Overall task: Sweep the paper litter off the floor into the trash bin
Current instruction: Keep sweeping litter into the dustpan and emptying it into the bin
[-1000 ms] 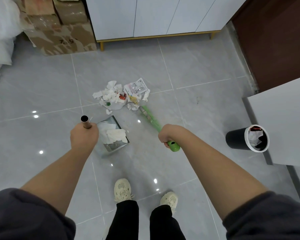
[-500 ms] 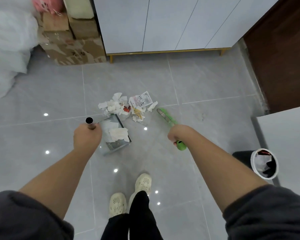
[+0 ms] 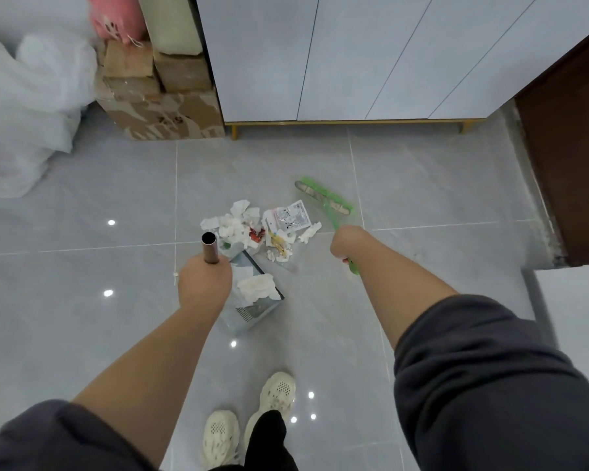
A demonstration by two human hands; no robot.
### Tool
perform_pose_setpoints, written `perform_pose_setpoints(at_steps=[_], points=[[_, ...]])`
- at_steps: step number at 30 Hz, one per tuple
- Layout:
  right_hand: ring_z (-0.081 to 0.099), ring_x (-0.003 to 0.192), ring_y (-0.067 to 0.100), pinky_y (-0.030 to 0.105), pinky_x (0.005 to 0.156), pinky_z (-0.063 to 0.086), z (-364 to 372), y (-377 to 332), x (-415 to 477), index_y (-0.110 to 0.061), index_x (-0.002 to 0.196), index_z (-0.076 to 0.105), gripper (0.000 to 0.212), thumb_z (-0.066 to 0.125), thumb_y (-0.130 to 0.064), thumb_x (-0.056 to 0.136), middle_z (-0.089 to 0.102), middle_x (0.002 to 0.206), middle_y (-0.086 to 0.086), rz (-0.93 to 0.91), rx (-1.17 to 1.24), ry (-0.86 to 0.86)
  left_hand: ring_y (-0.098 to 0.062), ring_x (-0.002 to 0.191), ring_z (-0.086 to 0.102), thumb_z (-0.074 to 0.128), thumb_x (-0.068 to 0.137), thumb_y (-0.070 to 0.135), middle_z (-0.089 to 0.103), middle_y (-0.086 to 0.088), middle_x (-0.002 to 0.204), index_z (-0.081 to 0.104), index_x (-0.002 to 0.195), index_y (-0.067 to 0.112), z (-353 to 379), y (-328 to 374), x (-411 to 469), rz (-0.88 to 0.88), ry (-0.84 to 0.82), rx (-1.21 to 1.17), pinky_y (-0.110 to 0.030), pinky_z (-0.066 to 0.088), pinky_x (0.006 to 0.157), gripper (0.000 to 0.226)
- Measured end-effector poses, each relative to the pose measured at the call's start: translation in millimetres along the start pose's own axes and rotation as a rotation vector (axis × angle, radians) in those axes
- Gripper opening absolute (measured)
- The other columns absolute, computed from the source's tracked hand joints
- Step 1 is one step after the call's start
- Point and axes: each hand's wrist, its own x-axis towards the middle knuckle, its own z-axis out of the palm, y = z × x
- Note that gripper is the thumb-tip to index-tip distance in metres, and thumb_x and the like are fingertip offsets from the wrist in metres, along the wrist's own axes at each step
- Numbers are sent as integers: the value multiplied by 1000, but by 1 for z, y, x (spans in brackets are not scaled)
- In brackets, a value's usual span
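Gripping dustpan handle [image 3: 208, 248] left, green broom [image 3: 323, 198] right, beside paper litter [image 3: 252, 229]

Glossy grey floor [image 3: 422, 185] tiles with light glints; white cabinet [image 3: 320, 56] on gold legs behind; boxes [image 3: 164, 107], bags [image 3: 24, 107] left; brown door [image 3: 572, 147] right.

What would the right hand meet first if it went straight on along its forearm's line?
Probably the printed packet at the right edge of the paper litter. The right hand, gripping the green broom, points that way, but it seems to be above the floor, so it might pass over.
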Motion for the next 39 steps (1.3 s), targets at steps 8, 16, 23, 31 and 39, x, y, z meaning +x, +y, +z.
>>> perform_pose_setpoints(at_steps=[8,16,23,31,39], points=[[46,73,27,32,68,40,-7,-10,21,-7,84,42,11,41,-8,94,38,68,7,-70,-36,-1,-29,63,52,39,91,17,57,-16,71,50,69,6,24,-4,12,-38,-80,57,-33,42,60,27],[58,87,27,33,73,47,40,-12,-32,-5,121,53,28,41,-4,96,57,86,9,-191,-139,-151,-31,66,55,39,88,18,61,-19,77,54,72,5,14,-21,14,-54,-96,9,-40,52,66,26],[50,73,25,29,64,41,69,-44,-64,4,98,62,16,51,-4,90,57,92,13,-273,-103,-278,-27,66,55,42,87,21,59,-17,74,54,72,4,2,-54,4,-33,-162,-27,-40,51,66,25],[43,53,20,23,44,41,97,-47,-87,-4,103,52,13,45,-4,92,47,65,10,-240,192,-441,-25,65,52,47,84,22,62,-23,75,62,90,-10,-23,-83,-7,74,-251,14,-37,44,62,36],[31,52,12,17,38,33,123,-34,-123,-2,151,16,59,38,-3,96,33,62,3,-154,523,-627,-28,66,55,44,87,24,69,-28,85,63,88,-4,-50,-100,-21,189,-293,126,-41,50,64,34]])
